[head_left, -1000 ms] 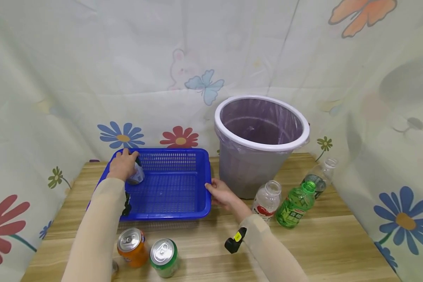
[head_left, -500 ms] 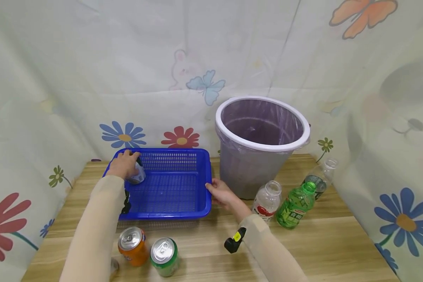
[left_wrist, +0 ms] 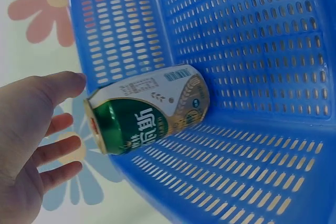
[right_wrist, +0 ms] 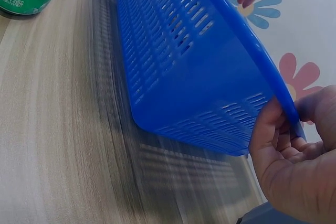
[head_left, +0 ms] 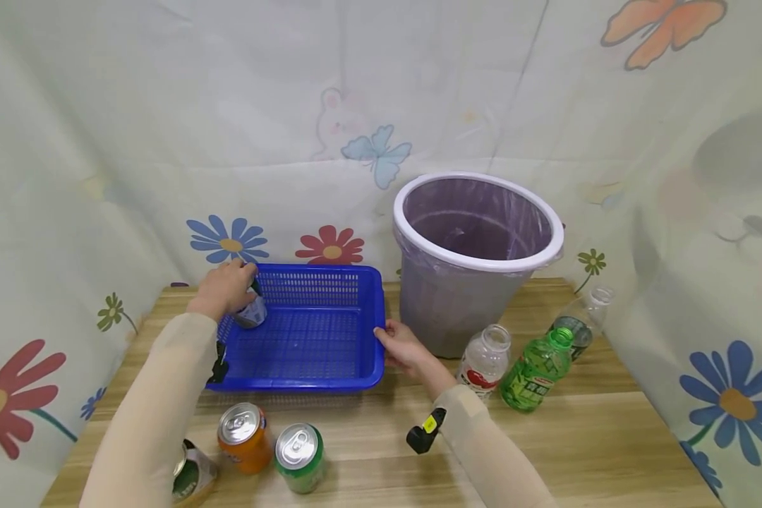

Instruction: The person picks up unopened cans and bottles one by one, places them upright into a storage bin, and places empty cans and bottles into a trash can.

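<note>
A blue plastic basket (head_left: 298, 386) sits on the wooden table, toward the left. In its back left corner a green and white drink can (left_wrist: 152, 109) stands upright. My left hand (head_left: 224, 288) is above that corner; in the left wrist view its fingers are spread and apart from the can, thumb close to the can's top. My right hand (head_left: 406, 347) pinches the basket's right rim between thumb and fingers, as the right wrist view also shows. Before the basket stand an orange can (head_left: 246, 441) and a green can (head_left: 300, 458).
A grey bin (head_left: 457, 310) with a white rim and clear liner stands right of the basket. Near it are a clear bottle (head_left: 482, 363), a green bottle (head_left: 536, 370) and another clear bottle (head_left: 581, 317). Another can (head_left: 193, 473) shows beside my left forearm.
My left hand has lifted a little and come away from the can in the basket. My left forearm has shifted left, uncovering more of the can beside it. The right hand keeps its grip.
</note>
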Demonstrator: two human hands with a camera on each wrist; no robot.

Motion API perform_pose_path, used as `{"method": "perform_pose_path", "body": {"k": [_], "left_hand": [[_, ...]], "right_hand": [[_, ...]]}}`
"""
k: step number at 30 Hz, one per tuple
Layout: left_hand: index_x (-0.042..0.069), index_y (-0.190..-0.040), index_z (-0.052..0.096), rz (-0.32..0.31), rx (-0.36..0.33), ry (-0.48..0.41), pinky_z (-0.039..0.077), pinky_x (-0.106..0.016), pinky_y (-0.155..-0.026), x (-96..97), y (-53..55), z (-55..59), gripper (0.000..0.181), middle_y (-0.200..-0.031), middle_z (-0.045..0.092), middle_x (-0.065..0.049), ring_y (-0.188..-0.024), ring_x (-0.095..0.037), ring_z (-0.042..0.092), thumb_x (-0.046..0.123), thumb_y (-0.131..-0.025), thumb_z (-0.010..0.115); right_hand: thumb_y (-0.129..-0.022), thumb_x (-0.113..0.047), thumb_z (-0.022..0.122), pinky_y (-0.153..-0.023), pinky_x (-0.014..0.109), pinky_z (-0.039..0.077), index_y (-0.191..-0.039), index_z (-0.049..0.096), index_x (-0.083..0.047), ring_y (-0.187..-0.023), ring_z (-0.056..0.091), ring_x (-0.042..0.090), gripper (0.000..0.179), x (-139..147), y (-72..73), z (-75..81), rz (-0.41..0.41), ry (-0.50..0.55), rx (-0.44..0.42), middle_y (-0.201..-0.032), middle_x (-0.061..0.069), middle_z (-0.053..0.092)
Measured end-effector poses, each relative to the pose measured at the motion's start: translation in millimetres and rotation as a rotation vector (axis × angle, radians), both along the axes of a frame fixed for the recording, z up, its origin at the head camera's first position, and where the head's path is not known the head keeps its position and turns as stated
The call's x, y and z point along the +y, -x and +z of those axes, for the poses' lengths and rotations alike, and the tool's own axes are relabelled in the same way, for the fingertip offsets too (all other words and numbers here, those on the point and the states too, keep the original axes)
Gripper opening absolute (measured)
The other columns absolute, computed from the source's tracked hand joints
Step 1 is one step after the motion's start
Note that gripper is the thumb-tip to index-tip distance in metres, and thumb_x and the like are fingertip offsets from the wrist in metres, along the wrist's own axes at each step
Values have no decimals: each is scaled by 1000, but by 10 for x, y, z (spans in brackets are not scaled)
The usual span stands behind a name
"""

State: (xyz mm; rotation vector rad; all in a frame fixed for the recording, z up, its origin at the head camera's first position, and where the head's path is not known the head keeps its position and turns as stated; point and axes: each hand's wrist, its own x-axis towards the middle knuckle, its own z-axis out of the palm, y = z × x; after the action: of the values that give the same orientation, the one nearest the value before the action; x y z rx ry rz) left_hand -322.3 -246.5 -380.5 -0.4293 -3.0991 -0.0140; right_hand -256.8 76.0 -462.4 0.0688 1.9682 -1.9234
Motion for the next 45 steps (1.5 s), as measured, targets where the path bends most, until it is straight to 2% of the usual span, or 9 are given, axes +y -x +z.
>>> {"method": "perform_pose_path", "body": {"k": [8, 11, 16, 21, 30, 35, 39, 45], "left_hand": [[3, -112, 58, -32, 12, 9, 48, -53, -79, 50, -81, 102, 34, -110, 56, -20, -98, -37, 54, 22, -84, 64], [4, -109, 59, -48, 25, 18, 49, -52, -78, 72, -133, 134, 32, -107, 57, -18, -95, -36, 55, 23, -84, 64], [6, -104, 60, -90, 52, 28, 50, -49, -72, 132, -225, 187, 27, -100, 59, -15, -86, -31, 58, 23, -84, 65], [7, -101, 60, -135, 89, 30, 51, -46, -69, 187, -307, 206, 25, -93, 59, -11, -81, -28, 59, 24, -83, 66], [8, -97, 62, -216, 172, 33, 51, -42, -68, 253, -491, 222, 25, -89, 58, -8, -82, -27, 58, 26, -81, 68], [9, -94, 62, -252, 227, 16, 51, -43, -68, 215, -585, 226, 22, -91, 60, -9, -88, -29, 58, 25, -80, 69], [10, -92, 62, -283, 267, 10, 51, -40, -64, 177, -666, 242, 20, -91, 59, -8, -85, -27, 58, 25, -80, 69], [9, -90, 62, -334, 317, 3, 50, -37, -55, 147, -819, 281, 22, -89, 59, -8, -77, -26, 57, 23, -77, 72]], "right_hand": [[-97, -13, 42, -70, 39, 56, -125, 40, 6, -82, 63, 20, 34, 4, 12, -8, 2, -3, 11, -109, 19, 59], [-97, -12, 42, -70, 38, 56, -126, 38, 8, -77, 62, 15, 35, 5, -18, 46, 16, -6, 7, -104, 14, 60], [-98, -13, 42, -64, 31, 55, -123, 41, 5, -85, 64, 26, 32, 9, -7, 9, 9, -9, 4, -112, 22, 58], [-98, -13, 41, -66, 33, 56, -123, 41, 4, -97, 61, 36, 30, 13, 5, -13, 9, -9, 9, -119, 27, 54], [-98, -14, 41, -66, 33, 55, -122, 42, 4, -95, 61, 32, 30, 33, 10, -16, -2, -19, 12, -118, 26, 54], [-98, -14, 41, -73, 39, 55, -123, 41, 3, -99, 60, 34, 30, 38, 3, 15, -1, -28, 9, -119, 25, 55], [-98, -15, 41, -76, 40, 54, -124, 42, 2, -101, 59, 35, 31, 30, 4, 26, 2, -31, -3, -120, 25, 54], [-98, -14, 41, -70, 36, 55, -122, 43, 2, -98, 61, 33, 29, 15, 0, 17, -1, -30, -3, -117, 24, 55]]}}
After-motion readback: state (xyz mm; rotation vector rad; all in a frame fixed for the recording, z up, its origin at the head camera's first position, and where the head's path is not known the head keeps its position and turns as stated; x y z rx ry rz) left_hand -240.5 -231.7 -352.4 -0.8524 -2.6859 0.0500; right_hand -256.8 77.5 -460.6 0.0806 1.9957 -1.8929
